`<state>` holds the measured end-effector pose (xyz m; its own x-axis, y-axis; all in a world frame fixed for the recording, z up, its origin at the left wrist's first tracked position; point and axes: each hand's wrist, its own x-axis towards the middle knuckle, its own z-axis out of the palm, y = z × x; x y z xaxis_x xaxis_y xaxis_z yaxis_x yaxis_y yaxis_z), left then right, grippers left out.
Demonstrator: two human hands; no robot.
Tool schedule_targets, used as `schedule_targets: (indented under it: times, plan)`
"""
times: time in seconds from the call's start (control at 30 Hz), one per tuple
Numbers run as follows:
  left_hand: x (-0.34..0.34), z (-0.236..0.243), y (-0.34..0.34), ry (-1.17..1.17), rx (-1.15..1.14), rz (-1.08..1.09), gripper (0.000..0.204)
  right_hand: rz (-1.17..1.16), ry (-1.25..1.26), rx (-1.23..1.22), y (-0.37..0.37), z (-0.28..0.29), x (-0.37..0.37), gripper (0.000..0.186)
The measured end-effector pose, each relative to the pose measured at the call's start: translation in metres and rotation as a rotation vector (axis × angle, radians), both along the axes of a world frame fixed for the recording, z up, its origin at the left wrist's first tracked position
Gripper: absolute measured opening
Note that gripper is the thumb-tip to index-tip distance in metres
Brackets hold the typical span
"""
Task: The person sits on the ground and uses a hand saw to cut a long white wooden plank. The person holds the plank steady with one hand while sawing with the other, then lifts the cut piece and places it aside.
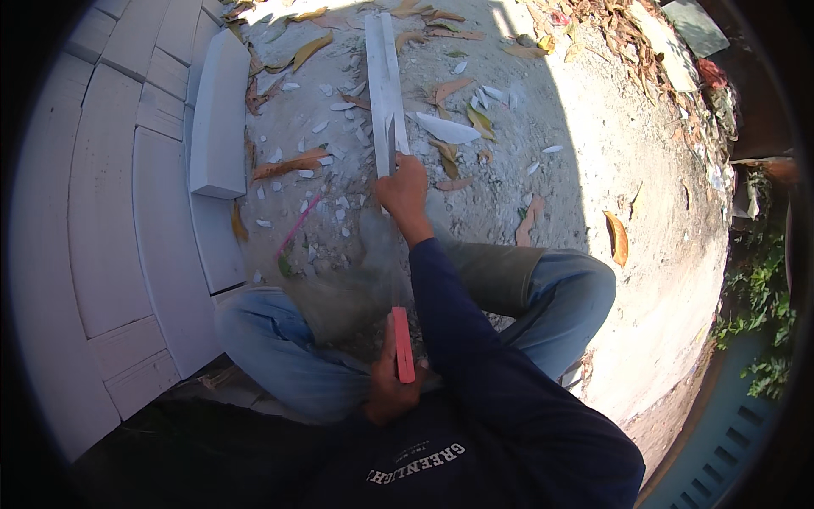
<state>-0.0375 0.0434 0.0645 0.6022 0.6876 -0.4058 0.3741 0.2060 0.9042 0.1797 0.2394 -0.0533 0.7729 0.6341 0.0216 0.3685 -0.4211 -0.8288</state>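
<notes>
Right hand (404, 195) outstretched (curled, apparently).

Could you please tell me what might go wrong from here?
The bare right hand grips the long pale strip, so a rough edge might scrape it. Loose pale shards and dry leaves lie around the strip, so it could rock or slip if it rests on any. The left knee is close to the stacked pale blocks, so shifting that leg might bump them.
</notes>
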Motion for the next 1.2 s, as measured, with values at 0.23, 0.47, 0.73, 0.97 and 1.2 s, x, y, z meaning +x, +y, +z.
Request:
schedule_targets:
  times: [0.23,0.47,0.73,0.97,1.2]
  plan:
    - [0.012,-0.041,-0.022,-0.056,0.240,-0.043,0.083,0.051,-0.131,-0.085,-0.019,-0.006,0.022,0.015]
    - [0.024,-0.043,-0.016,-0.151,0.262,0.036,0.079,0.117,-0.149,-0.169,-0.005,0.006,0.023,0.018]
    - [0.029,-0.061,-0.006,-0.202,0.291,0.073,0.072,0.150,-0.326,-0.121,0.010,-0.004,0.023,0.014]
    - [0.038,-0.082,0.008,-0.196,0.317,0.097,0.075,0.192,-0.374,-0.098,0.029,-0.015,0.028,0.019]
    - [0.038,-0.087,0.010,-0.244,0.268,0.129,0.076,0.180,-0.339,-0.075,0.029,-0.017,0.029,0.014]
